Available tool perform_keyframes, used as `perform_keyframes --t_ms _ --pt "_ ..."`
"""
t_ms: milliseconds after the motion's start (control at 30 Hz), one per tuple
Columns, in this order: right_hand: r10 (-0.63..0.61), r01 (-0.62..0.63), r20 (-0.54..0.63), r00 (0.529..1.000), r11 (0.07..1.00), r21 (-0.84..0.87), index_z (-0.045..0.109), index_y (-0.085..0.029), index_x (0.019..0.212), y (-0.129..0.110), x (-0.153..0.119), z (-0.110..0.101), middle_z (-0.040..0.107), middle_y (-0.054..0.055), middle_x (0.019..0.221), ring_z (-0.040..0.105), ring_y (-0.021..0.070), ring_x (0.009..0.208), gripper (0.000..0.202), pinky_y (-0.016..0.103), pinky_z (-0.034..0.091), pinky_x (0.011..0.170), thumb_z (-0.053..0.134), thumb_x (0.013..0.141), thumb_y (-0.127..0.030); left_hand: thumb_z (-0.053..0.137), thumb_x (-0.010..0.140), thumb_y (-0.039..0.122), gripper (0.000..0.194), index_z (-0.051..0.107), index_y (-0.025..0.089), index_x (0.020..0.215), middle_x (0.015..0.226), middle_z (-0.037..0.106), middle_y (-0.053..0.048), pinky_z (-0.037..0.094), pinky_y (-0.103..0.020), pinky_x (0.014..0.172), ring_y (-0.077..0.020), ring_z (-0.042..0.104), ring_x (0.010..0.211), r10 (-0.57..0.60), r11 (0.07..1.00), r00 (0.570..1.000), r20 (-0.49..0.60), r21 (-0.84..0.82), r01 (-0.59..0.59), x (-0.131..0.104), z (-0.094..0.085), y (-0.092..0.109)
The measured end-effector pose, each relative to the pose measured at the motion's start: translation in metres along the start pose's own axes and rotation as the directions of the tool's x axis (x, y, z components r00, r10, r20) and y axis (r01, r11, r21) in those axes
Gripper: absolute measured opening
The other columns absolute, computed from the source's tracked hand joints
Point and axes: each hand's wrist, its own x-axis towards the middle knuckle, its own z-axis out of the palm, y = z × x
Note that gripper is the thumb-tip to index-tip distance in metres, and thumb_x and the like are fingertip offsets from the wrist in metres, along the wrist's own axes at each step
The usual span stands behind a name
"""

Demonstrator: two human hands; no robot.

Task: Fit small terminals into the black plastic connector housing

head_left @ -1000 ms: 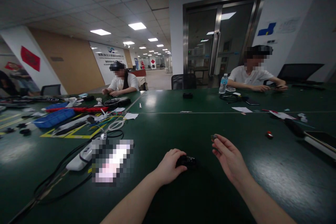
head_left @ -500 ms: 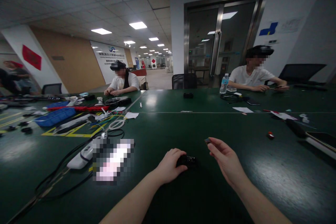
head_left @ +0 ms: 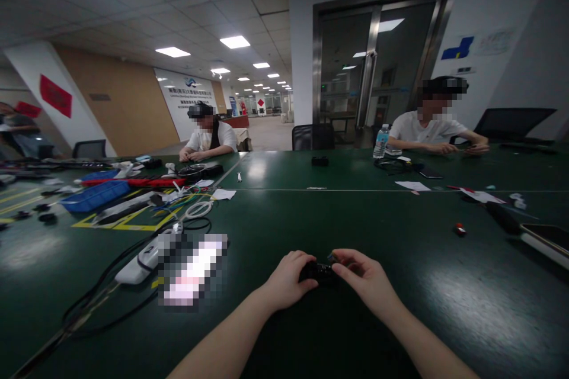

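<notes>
Clock refs centered on the black device (head_left: 324,273), 12 = straight away from wearer.

Device sits on the green table (head_left: 271,222), near side, between both hands. Left hand (head_left: 288,279) at 9, gripping it: thumb on the near side, fingers on the far side, palm down. Right hand (head_left: 363,277) at 3, pinching a small part (head_left: 331,257) between thumb and index, other fingers curled. Part is at about 1, right by the device's far right end; can't tell if they touch. Part too small and dark to ID.

Around it: pixelated bright screen (head_left: 195,272) at 9, power strip (head_left: 137,266) past it, same heading. White cable (head_left: 198,209) coiled at 10, blue tray (head_left: 95,196) farther out at 10. Black box (head_left: 320,161) at 12, well apart. Bottle (head_left: 381,142) upright at 1, red piece (head_left: 460,229) between 2 and 3, tablet-like slab (head_left: 546,240) near 3 at the table's right.

Two seated people across the table: one (head_left: 208,141) near 11, hands together; other (head_left: 429,130) near 1, both forearms on the table, what the hands hold is unclear.
</notes>
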Motion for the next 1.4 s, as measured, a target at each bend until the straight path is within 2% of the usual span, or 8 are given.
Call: perform_keyframes --t_ms 200,400,700,833,1067,1233,1400 --pt "-0.057 0.065 0.055 0.997 0.987 -0.15 0.069 -0.032 0.092 0.0 -0.003 0.007 0.066 0.0 0.09 0.058 0.0208 0.083 0.021 0.034 0.046 0.072 0.065 0.071 -0.031 0.063 0.077 0.027 0.041 0.05 0.023 0.116 0.115 0.052 -0.004 0.038 -0.036 0.092 -0.022 0.047 0.106 0.0 1.0 1.0 0.014 0.014 0.0 0.001 0.0 0.0" --pt "-0.125 0.177 0.193 0.973 0.944 -0.277 0.069 -0.032 0.087 -0.004 -0.005 0.013 0.067 -0.001 0.089 0.056 0.0227 0.089 0.02 0.037 0.045 0.078 0.064 0.071 -0.022 0.064 0.076 0.026 0.041 0.052 0.022 0.116 0.113 0.054 -0.006 0.038 -0.037 0.094 -0.0224 0.047 0.106 0.031 0.999 0.999 -0.018 0.032 -0.03 0.001 0.004 -0.002" --pt "-0.124 0.199 0.221 0.967 0.911 -0.362 0.067 -0.031 0.089 -0.007 -0.008 0.016 0.064 -0.001 0.092 0.055 0.0221 0.09 0.021 0.037 0.045 0.078 0.061 0.074 -0.018 0.064 0.077 0.027 0.04 0.052 0.022 0.115 0.113 0.053 -0.005 0.038 -0.036 0.093 -0.0223 0.047 0.105 0.025 0.999 1.0 -0.008 0.039 -0.024 0.0 0.001 0.001" --pt "-0.099 0.176 0.193 0.976 0.881 -0.439 0.068 -0.031 0.086 -0.009 -0.007 0.017 0.06 0.001 0.095 0.054 0.0234 0.091 0.019 0.038 0.045 0.077 0.064 0.071 -0.02 0.063 0.077 0.026 0.041 0.051 0.023 0.116 0.113 0.053 -0.005 0.038 -0.036 0.093 -0.022 0.047 0.105 0.023 0.999 1.0 -0.007 0.036 -0.023 0.0 0.001 0.001" --pt "-0.072 0.147 0.196 0.978 0.906 -0.396 0.067 -0.033 0.086 -0.001 -0.006 0.015 0.058 0.0 0.1 0.053 0.0242 0.096 0.02 0.041 0.044 0.083 0.066 0.07 -0.021 0.062 0.077 0.027 0.041 0.051 0.024 0.117 0.112 0.054 -0.005 0.038 -0.037 0.092 -0.0226 0.047 0.105 0.021 0.999 1.0 -0.009 0.036 -0.02 0.0 0.002 0.001" --pt "-0.082 0.146 0.203 0.976 0.935 -0.323 0.064 -0.034 0.099 0.004 -0.006 0.011 0.057 0.0 0.107 0.053 0.0228 0.1 0.032 0.04 0.042 0.088 0.065 0.07 -0.021 0.063 0.077 0.026 0.041 0.051 0.023 0.117 0.113 0.054 -0.006 0.038 -0.037 0.092 -0.0228 0.047 0.106 0.012 0.999 1.0 -0.013 0.038 -0.012 0.001 0.003 -0.001" --pt "-0.081 0.143 0.214 0.973 0.946 -0.292 0.069 -0.034 0.089 0.002 -0.005 0.008 0.058 0.0 0.106 0.054 0.0228 0.1 0.02 0.04 0.043 0.088 0.062 0.073 -0.024 0.062 0.077 0.026 0.04 0.051 0.023 0.116 0.113 0.055 -0.006 0.038 -0.037 0.092 -0.0229 0.048 0.106 0.03 0.999 0.999 -0.02 0.037 -0.029 0.001 0.005 -0.002"
